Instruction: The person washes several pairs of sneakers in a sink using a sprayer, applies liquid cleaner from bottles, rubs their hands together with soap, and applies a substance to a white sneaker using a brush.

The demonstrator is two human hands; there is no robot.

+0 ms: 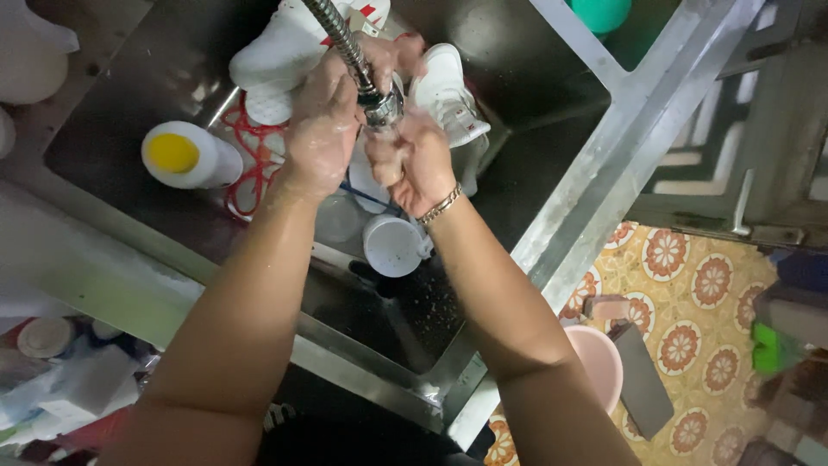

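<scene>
Both my hands are under a flexible metal faucet (355, 62) over a steel sink (509, 173). My left hand (323, 125) is wet, with its fingers curled beside the spray head. My right hand (412, 160), with a gold bracelet on the wrist, sits just below the spout in the running water. Neither hand holds anything. White shoes (448, 95) lie in the basin beyond my hands, along with a red wire rack (254, 164).
A white bottle with a yellow cap (185, 155) lies at the sink's left. A white cup (394, 246) sits below my hands. A pink basin (599, 362) stands on the patterned floor at the right. A teal object (599, 13) is at the top.
</scene>
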